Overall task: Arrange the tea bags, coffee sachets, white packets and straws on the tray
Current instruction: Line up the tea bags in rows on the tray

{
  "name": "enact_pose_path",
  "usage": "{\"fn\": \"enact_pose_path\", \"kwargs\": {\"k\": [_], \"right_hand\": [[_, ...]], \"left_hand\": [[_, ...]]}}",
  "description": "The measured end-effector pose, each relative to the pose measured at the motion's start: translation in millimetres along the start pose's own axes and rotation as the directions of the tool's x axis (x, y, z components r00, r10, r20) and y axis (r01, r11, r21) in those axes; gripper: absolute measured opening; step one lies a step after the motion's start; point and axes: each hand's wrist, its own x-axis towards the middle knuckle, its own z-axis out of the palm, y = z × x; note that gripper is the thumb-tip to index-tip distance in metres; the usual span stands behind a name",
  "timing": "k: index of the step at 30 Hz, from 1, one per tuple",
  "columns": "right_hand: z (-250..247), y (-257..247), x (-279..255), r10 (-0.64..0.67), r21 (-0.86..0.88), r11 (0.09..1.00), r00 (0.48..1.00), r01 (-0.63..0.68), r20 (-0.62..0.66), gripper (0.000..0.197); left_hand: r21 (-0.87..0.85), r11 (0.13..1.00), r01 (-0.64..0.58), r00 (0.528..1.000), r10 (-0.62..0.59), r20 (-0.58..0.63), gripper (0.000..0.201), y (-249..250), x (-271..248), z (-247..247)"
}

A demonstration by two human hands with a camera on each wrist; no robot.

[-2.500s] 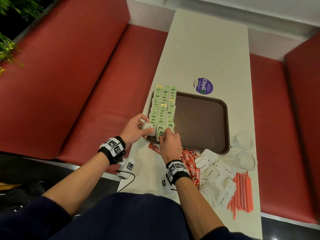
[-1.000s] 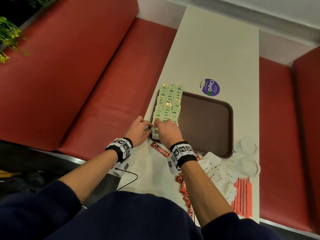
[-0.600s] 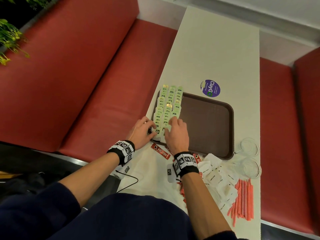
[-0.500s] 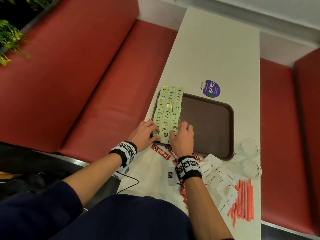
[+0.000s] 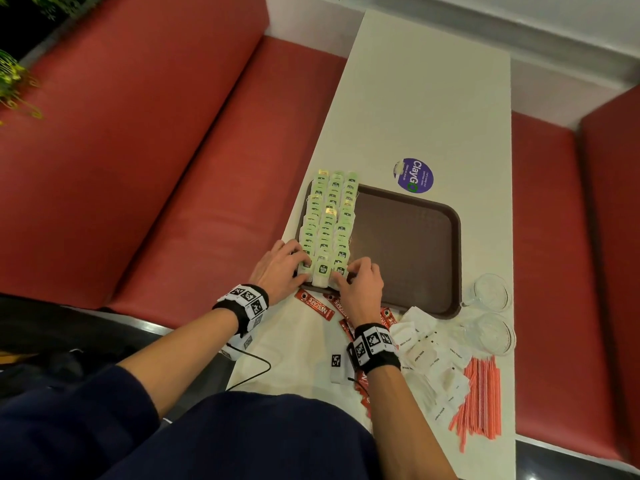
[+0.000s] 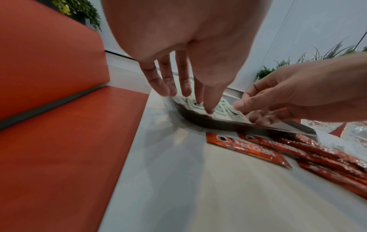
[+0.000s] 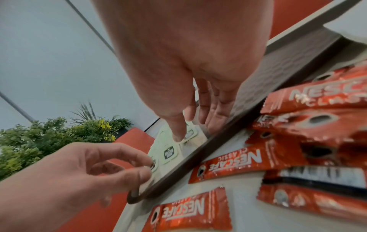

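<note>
Green-tagged tea bags (image 5: 329, 223) lie in three overlapping rows on the left part of the brown tray (image 5: 408, 244). My left hand (image 5: 298, 263) rests with straight fingers on the nearest bags of the left row (image 6: 222, 109), at the tray's near left corner (image 6: 218, 124). My right hand (image 5: 353, 271) touches the nearest bag of the right row (image 7: 168, 153) with its fingertips (image 7: 178, 135). Neither hand holds anything. Red coffee sachets (image 5: 315, 304) lie on the table just before the tray rim (image 7: 198, 158). White packets (image 5: 426, 358) and orange straws (image 5: 483, 400) lie near right.
Two clear glass cups (image 5: 490, 292) stand off the tray's near right corner. A purple round sticker (image 5: 414, 175) lies beyond the tray. Red bench seats (image 5: 173, 168) run along both long sides of the narrow white table (image 5: 415, 98). A cable (image 5: 252, 362) hangs by my left wrist.
My right hand has slid from the left rows across to the near end of the right row. My left hand has stayed at the tray's near left corner, its fingers now laid on the bags.
</note>
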Motion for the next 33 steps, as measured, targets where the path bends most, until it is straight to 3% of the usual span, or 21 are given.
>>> {"fn": "enact_pose_path", "kwargs": {"k": [3, 7, 12, 16, 19, 21, 27, 33], "right_hand": [[5, 2, -1, -0.024, 0.009, 1.0, 1.0, 0.024, -0.005, 0.019], [9, 3, 0, -0.059, -0.002, 0.998, 0.998, 0.059, -0.004, 0.011], [10, 6, 5, -0.11, -0.018, 0.994, 0.994, 0.11, 0.002, 0.012], [4, 8, 19, -0.038, 0.076, 0.996, 0.996, 0.044, -0.077, 0.018], [9, 1, 25, -0.025, 0.058, 0.998, 1.0, 0.025, 0.008, 0.022], [13, -3, 26, -0.037, 0.041, 0.999, 0.999, 0.036, 0.037, 0.023], [-2, -14, 58, 0.031, 0.061, 0.998, 0.998, -0.028, -0.048, 0.034], [1, -36, 103, -0.024, -0.066, 0.997, 0.994, 0.032, 0.11, 0.032]], "left_hand": [[-0.042, 0.998, -0.048, 0.997, 0.046, -0.055, 0.027, 9, -1, 2], [0.016, 0.987, -0.159, 0.987, 0.159, -0.001, 0.034, 16, 5, 9], [0.023, 0.99, -0.138, 0.99, 0.138, 0.0, 0.032, 13, 7, 10], [-0.056, 0.997, -0.054, 0.996, 0.05, -0.076, 0.045, 10, 6, 7], [-0.079, 0.997, 0.0, 0.999, -0.003, -0.035, 0.057, 6, 6, 8], [-0.071, 0.997, 0.003, 1.0, -0.003, -0.008, 0.059, 6, 6, 9], [-0.047, 0.999, -0.015, 1.0, 0.015, -0.003, 0.06, 8, 8, 8], [-0.034, 0.999, -0.016, 1.0, 0.016, 0.016, 0.061, 7, 10, 9]]}}
